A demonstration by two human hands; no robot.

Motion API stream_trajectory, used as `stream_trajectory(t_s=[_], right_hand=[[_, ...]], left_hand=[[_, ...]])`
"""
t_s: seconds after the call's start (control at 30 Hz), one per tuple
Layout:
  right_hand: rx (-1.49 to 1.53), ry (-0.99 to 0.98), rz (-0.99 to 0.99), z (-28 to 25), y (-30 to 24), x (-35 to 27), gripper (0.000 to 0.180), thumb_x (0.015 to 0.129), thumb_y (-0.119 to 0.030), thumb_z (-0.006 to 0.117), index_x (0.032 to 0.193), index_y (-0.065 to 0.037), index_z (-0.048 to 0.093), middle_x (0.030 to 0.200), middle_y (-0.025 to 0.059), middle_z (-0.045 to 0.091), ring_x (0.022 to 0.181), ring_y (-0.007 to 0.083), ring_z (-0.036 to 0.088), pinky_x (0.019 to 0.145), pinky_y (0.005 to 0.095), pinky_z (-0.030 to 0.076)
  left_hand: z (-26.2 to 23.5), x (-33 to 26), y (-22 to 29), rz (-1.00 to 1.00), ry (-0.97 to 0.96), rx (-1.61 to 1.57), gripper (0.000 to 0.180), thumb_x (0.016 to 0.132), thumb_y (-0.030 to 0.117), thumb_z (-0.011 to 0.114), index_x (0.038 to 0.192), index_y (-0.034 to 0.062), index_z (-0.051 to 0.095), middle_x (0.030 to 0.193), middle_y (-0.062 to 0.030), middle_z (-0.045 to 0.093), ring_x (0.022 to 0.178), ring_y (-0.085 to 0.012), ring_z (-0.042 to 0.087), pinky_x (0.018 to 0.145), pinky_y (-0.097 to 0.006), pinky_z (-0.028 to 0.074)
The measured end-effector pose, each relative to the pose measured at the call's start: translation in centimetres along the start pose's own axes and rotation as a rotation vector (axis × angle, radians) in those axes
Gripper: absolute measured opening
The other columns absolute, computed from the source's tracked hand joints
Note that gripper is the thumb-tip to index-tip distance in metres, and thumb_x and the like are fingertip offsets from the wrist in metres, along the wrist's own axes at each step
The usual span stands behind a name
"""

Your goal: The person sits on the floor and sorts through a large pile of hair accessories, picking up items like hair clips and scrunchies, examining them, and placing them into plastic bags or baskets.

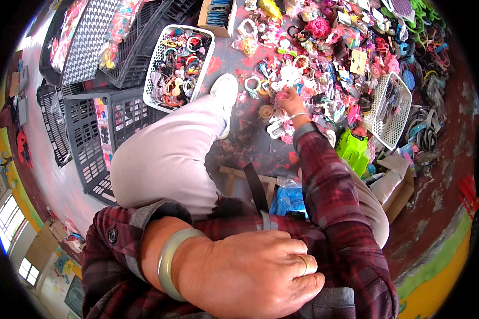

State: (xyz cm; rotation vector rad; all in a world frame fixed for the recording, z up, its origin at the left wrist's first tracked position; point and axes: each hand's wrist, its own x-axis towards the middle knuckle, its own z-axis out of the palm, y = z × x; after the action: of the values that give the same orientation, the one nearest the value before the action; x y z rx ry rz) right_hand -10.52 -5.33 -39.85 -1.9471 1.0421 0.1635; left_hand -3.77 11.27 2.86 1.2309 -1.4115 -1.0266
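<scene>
My right hand reaches into a heap of hair accessories on the floor, its fingers drawn together around pinkish items. What it pinches, if anything, is too small to make out. Close by lie a white flower-like hair tie and a round beige scrunchie. In front of my body, my left hand is closed, back upward, wearing a pale bangle and a ring. Its fingertips curl out of sight against my plaid shirt, so anything inside them is hidden.
A white basket of hair ties stands left of my shoe. Black crates crowd the left side. Right of the heap are a second white basket, a bright green container and a cardboard box. A carton sits beyond.
</scene>
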Motion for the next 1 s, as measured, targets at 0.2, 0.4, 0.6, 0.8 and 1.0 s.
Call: stream_trajectory(t_s=[0.2, 0.4, 0.6, 0.8, 1.0], right_hand=[[1.249, -0.477, 0.534, -2.3, 3.0, -2.5, 0.014, 0.072, -0.024, 0.065, 0.073, -0.012, 0.058, 0.067, -0.0012, 0.055, 0.068, 0.0143, 0.056, 0.058, 0.0336, 0.046], [-0.488, -0.259, -0.03, 3.6, -2.0, -3.5, 0.024, 0.079, -0.023, 0.054, 0.096, -0.007, 0.056, 0.088, 0.0191, 0.062, 0.087, 0.03, 0.062, 0.069, 0.0383, 0.05], [-0.804, -0.429, -0.114, 4.9, -2.2, -2.6, 0.026, 0.087, -0.02, 0.042, 0.109, -0.006, 0.046, 0.106, 0.0227, 0.056, 0.093, 0.0339, 0.06, 0.077, 0.0401, 0.049], [-0.524, -0.438, -0.098, 4.9, -1.0, -2.2, 0.022, 0.086, -0.022, 0.046, 0.094, -0.004, 0.054, 0.093, 0.0168, 0.06, 0.084, 0.0258, 0.062, 0.068, 0.0344, 0.051], [1.14, -0.986, 0.269, -0.3, 0.9, -5.0, 0.023, 0.078, -0.015, 0.055, 0.098, -0.004, 0.055, 0.086, 0.0099, 0.062, 0.069, 0.0166, 0.063, 0.048, 0.0232, 0.048]], left_hand=[[-0.3, 0.1, 0.1, 0.018, -0.036, -0.029, 0.023, 0.075, 0.016, 0.061, 0.092, 0.0002, 0.062, 0.086, -0.0069, 0.057, 0.077, -0.0184, 0.056, 0.065, -0.028, 0.046], [1.6, 0.0, -1.0, 0.243, 0.19, 0.078, 0.019, 0.071, 0.012, 0.062, 0.083, -0.0023, 0.061, 0.084, -0.0104, 0.06, 0.076, -0.0236, 0.056, 0.067, -0.033, 0.045], [2.1, 0.0, -1.2, 0.223, 0.254, 0.065, 0.017, 0.07, 0.01, 0.062, 0.082, -0.0026, 0.061, 0.084, -0.0101, 0.06, 0.076, -0.0231, 0.057, 0.068, -0.032, 0.046], [1.4, 0.1, -0.6, 0.145, 0.181, 0.024, 0.017, 0.07, 0.01, 0.063, 0.082, -0.0021, 0.061, 0.084, -0.0101, 0.061, 0.078, -0.0229, 0.057, 0.069, -0.032, 0.046], [0.2, 0.5, 0.0, 0.06, 0.018, -0.046, 0.02, 0.075, 0.013, 0.061, 0.09, -0.0012, 0.062, 0.087, -0.0085, 0.06, 0.079, -0.0206, 0.057, 0.067, -0.031, 0.047]])
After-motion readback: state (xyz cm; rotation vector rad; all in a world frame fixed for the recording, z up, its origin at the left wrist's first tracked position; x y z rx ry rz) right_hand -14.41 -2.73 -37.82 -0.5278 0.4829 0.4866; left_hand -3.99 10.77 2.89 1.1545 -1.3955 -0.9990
